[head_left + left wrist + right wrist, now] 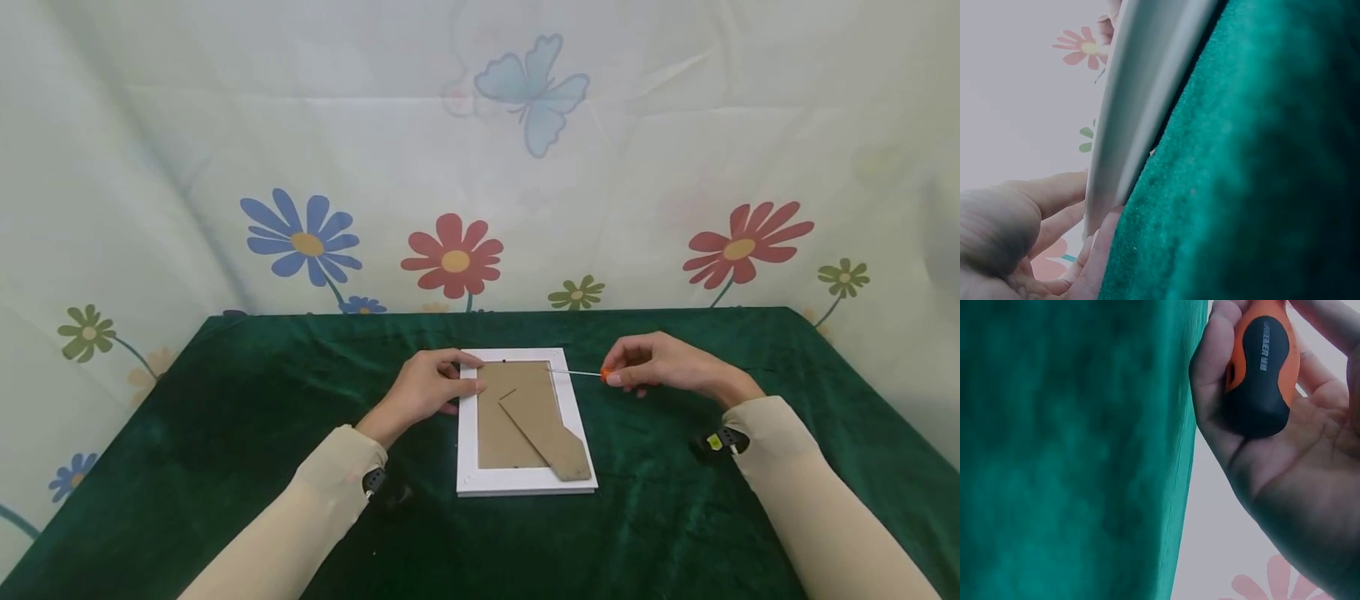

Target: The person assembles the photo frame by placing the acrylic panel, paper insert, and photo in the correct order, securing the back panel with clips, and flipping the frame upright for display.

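Observation:
A white picture frame [468, 433] lies face down on green cloth, its brown backing board [502, 442] and slanted stand leg [558, 446] showing. My left hand [427, 385] grips the frame's upper left edge, thumb on top; the left wrist view shows fingers [1099, 256] against the white side [1141, 106]. My right hand [663, 364] holds a screwdriver by its orange handle [606, 374], and the thin shaft [577, 372] reaches over the frame's right border to the board's upper right corner. In the right wrist view the orange and black handle [1260, 381] lies within the fingers.
Dark green cloth [262, 400] covers the table beneath the frame. Behind it hangs a pale curtain [375, 150] printed with flowers and a blue butterfly [534, 93]. Small dark metal tabs sit at the top and bottom of the backing.

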{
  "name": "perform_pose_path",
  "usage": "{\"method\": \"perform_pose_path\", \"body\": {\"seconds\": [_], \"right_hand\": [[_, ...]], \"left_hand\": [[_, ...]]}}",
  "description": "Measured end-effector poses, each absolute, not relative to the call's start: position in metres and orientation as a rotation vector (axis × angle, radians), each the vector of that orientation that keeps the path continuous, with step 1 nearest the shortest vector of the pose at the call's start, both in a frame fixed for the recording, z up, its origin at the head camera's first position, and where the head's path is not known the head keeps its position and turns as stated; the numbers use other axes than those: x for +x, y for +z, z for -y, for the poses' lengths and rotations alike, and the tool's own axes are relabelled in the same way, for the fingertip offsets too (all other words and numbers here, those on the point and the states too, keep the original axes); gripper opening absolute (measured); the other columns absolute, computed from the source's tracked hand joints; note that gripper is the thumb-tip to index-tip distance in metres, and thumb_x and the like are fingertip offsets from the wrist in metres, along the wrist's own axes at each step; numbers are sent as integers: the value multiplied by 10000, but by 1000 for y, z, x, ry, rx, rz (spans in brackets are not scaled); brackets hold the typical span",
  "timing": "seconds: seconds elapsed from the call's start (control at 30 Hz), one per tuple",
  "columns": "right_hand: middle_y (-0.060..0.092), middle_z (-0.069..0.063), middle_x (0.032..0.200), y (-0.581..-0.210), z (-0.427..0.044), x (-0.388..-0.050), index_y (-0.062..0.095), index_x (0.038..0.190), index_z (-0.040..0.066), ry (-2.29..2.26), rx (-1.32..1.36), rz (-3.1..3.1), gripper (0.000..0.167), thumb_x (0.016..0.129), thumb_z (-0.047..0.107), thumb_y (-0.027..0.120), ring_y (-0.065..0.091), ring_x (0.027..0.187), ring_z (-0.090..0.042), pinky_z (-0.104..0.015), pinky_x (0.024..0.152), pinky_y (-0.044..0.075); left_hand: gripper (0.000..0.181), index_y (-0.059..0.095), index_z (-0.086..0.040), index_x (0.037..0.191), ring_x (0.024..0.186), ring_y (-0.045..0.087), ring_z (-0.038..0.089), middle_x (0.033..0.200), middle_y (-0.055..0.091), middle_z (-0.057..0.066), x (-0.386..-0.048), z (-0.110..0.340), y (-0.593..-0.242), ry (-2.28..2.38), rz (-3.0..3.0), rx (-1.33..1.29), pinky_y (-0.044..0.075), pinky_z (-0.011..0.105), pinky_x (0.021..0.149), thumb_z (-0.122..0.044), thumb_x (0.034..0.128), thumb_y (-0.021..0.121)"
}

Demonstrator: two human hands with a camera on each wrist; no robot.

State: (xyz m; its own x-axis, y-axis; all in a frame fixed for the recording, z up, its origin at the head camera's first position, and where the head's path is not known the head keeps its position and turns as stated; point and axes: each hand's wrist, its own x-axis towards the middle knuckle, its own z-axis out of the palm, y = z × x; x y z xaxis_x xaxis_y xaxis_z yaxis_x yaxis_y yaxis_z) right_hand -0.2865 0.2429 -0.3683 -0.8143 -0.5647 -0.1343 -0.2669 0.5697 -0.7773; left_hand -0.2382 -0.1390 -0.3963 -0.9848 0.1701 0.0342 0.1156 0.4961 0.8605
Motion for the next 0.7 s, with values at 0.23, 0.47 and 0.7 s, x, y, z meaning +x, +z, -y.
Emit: {"method": "perform_pose_path", "body": {"seconds": [0.23,0.47,0.7], "right_hand": [[709,-114,1083,-371,-249,-287,706,1186,80,-1073,-676,-2406,272,1021,295,732,644,923,-335,-374,804,609],[714,-118,1098,-370,-253,-287,712,1169,88,-1059,-659,-2408,265,1017,304,736,642,928,-352,-383,809,608],[688,-123,1071,-369,-257,-290,708,1151,94,-1033,-660,-2392,245,1017,297,735,634,928,-339,-375,818,591]], "left_hand": [[387,766,-147,1295,796,709,231,938,640,89,-236,139,-397,1522,-2668,254,649,330,725,-191,924,865],[391,765,-145,1296,800,712,236,939,643,90,-236,138,-397,1532,-2672,253,649,332,718,-186,921,867],[397,766,-148,1296,802,713,237,944,645,93,-237,138,-396,1533,-2673,247,649,331,713,-188,916,872]]}}
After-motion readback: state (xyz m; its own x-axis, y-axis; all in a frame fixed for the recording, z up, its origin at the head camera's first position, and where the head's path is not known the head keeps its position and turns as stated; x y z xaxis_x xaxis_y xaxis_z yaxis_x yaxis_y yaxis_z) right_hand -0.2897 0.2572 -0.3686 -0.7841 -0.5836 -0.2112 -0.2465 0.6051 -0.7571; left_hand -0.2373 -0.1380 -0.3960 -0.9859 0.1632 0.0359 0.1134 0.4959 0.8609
